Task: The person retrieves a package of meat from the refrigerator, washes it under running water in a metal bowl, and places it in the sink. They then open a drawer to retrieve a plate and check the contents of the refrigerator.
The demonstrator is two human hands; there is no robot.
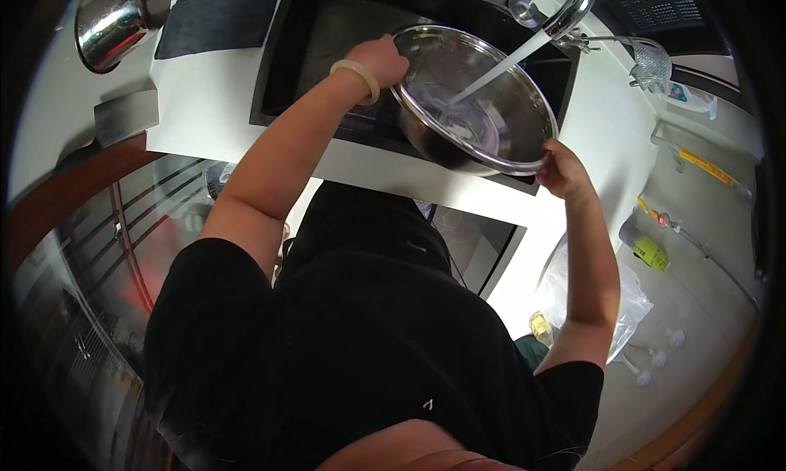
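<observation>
A large stainless steel bowl (522,96) is held tilted over a dark kitchen sink (344,28). My left hand (377,59) grips its rim at the left, a pale bangle round the wrist. On the opposite side my right hand (560,169) has hold of the rim at the lower right. From the chrome faucet (574,13) a stream of water (503,64) runs into the bowl, where water swirls and pools toward the near wall. The bowl hides part of the sink.
A dark mat (218,21) lies on the white counter left of the sink. Further left is a shiny metal pot (110,28). A sink strainer (523,9) sits at the back edge. On the right are a yellow-green bottle (648,251) and a clear plastic bag (629,305).
</observation>
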